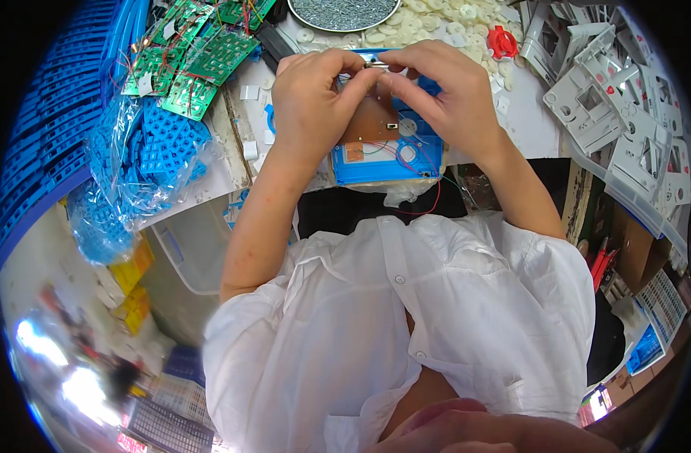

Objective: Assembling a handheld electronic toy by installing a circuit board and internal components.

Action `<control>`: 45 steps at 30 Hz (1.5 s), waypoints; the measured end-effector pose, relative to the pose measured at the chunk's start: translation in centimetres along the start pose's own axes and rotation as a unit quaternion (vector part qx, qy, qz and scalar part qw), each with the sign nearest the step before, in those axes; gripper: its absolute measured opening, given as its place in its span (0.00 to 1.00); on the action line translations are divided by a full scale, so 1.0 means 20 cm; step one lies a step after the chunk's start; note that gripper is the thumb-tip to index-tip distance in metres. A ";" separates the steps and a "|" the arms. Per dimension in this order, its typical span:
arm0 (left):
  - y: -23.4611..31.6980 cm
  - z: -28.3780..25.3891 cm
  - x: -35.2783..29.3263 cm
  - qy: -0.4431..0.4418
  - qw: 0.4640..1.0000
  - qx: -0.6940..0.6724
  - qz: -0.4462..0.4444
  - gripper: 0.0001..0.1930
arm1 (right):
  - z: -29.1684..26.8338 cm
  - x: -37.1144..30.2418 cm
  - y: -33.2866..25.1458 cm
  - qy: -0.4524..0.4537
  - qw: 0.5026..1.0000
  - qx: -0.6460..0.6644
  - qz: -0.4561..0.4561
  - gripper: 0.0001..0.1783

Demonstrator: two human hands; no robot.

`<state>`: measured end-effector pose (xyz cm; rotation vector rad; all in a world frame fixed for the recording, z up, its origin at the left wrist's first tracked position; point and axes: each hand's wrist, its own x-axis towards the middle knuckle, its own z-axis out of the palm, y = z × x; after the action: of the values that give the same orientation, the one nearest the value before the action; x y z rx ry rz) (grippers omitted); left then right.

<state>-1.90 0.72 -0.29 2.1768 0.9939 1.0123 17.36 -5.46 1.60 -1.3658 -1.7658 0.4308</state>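
Observation:
A brown circuit board (374, 121) lies tilted over an open blue plastic casing (353, 174) in front of me. At the board's far edge my left hand (311, 102) is closed, thumb and forefinger pinched together. My right hand (455, 98) pinches the same edge from the other side, its fingertips almost touching the left ones. Between the fingertips shows a small dark and shiny part, too small to name. Thin red and green wires (438, 189) run from the board and casing over the table's near edge.
Green circuit boards (209, 64) with wires pile up at the far left, above bagged blue plastic parts (164, 143). A round tray of small metal pieces (345, 11) stands at the back beside cream plastic discs (413, 26). A red part (501, 42) and white housings (594, 98) lie right.

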 end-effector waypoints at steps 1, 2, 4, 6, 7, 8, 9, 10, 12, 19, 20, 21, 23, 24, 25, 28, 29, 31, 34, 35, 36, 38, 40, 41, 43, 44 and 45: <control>-0.01 0.00 0.00 0.005 0.999 0.022 0.035 0.07 | 0.01 -0.01 0.00 -0.009 0.998 0.042 0.053 0.10; -0.02 0.01 0.00 0.010 0.996 0.045 0.071 0.07 | 0.03 -0.01 0.00 -0.017 0.991 0.085 0.107 0.10; 0.00 0.00 0.00 -0.008 0.998 0.032 0.056 0.07 | 0.04 -0.01 0.00 -0.031 0.977 0.141 0.159 0.10; 0.01 -0.01 0.00 -0.039 0.999 -0.012 0.014 0.07 | 0.03 0.00 0.02 -0.045 0.972 0.165 0.159 0.09; 0.01 -0.02 0.00 -0.061 0.997 -0.049 -0.020 0.07 | 0.03 0.00 0.03 -0.041 0.981 0.140 0.125 0.08; 0.00 -0.03 0.00 -0.082 0.991 -0.087 -0.054 0.07 | 0.03 0.00 0.04 -0.038 0.988 0.115 0.091 0.08; 0.00 -0.03 0.00 -0.087 0.989 -0.110 -0.055 0.07 | 0.04 -0.01 0.06 -0.036 0.994 0.090 0.057 0.08; -0.01 -0.03 0.00 -0.091 0.985 -0.134 -0.056 0.07 | 0.04 -0.01 0.07 -0.025 0.997 0.068 0.015 0.08; -0.02 -0.03 0.00 -0.091 0.980 -0.164 -0.068 0.07 | 0.05 -0.01 0.09 -0.002 0.997 0.024 -0.069 0.08; -0.04 0.00 -0.02 -0.026 0.983 -0.160 -0.086 0.04 | -0.02 0.01 0.06 -0.030 0.998 0.053 -0.020 0.14; -0.05 0.01 -0.03 -0.012 0.984 -0.159 -0.079 0.04 | -0.04 0.00 0.04 -0.051 0.997 0.039 -0.036 0.15; -0.05 0.01 -0.03 -0.008 0.984 -0.164 -0.072 0.04 | -0.05 -0.01 0.03 -0.073 0.996 0.024 -0.052 0.17; -0.05 0.02 -0.02 0.000 0.983 -0.172 -0.059 0.04 | -0.06 -0.03 0.02 -0.091 0.995 0.040 -0.027 0.19; -0.05 0.02 -0.02 -0.002 0.984 -0.170 -0.053 0.04 | -0.06 -0.03 0.02 -0.100 0.994 0.048 -0.014 0.20; -0.05 0.01 -0.02 -0.004 0.985 -0.168 -0.047 0.04 | -0.07 -0.03 0.03 -0.114 0.991 0.065 0.001 0.21; -0.05 0.01 -0.03 -0.005 0.990 -0.142 -0.021 0.04 | -0.09 0.01 0.04 -0.138 0.986 0.089 0.019 0.23; -0.05 0.00 -0.04 -0.004 0.991 -0.130 -0.011 0.04 | -0.09 0.02 0.04 -0.134 0.988 0.081 0.006 0.23; -0.06 0.00 -0.05 0.001 0.995 -0.095 0.035 0.04 | -0.09 0.06 0.05 -0.099 0.995 0.023 -0.012 0.24; -0.06 -0.02 -0.05 -0.001 0.996 -0.061 0.061 0.04 | -0.10 0.10 0.10 -0.039 0.998 -0.040 -0.014 0.25; -0.05 -0.03 -0.05 -0.003 0.996 -0.050 0.067 0.05 | -0.11 0.10 0.13 -0.047 0.999 -0.007 -0.008 0.25; -0.05 -0.03 -0.05 -0.004 0.996 -0.041 0.075 0.05 | -0.12 0.11 0.15 -0.055 0.998 0.024 -0.001 0.25; -0.05 -0.02 -0.06 0.010 0.996 -0.052 0.069 0.05 | -0.12 0.12 0.11 -0.055 0.998 0.032 -0.013 0.22; -0.05 -0.02 -0.05 0.019 0.997 -0.057 0.056 0.05 | -0.11 0.12 0.09 -0.058 0.997 0.040 -0.039 0.15; -0.04 0.00 -0.06 0.030 0.996 -0.074 0.044 0.05 | -0.10 0.13 0.08 -0.052 0.998 0.036 -0.028 0.17; -0.04 0.01 -0.07 0.031 0.996 -0.065 0.043 0.06 | -0.05 0.25 0.13 -0.029 1.000 -0.005 -0.010 0.18; -0.05 0.00 -0.08 0.033 0.997 -0.057 0.041 0.06 | -0.02 0.33 0.16 -0.016 1.000 -0.022 -0.004 0.18; -0.06 0.00 -0.11 0.045 0.997 -0.060 0.031 0.07 | 0.03 0.44 0.27 -0.007 0.991 -0.120 -0.062 0.18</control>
<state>-3.28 -0.28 -2.09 2.0906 0.8854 1.1782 19.83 4.63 1.01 -1.4082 -1.9512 0.1632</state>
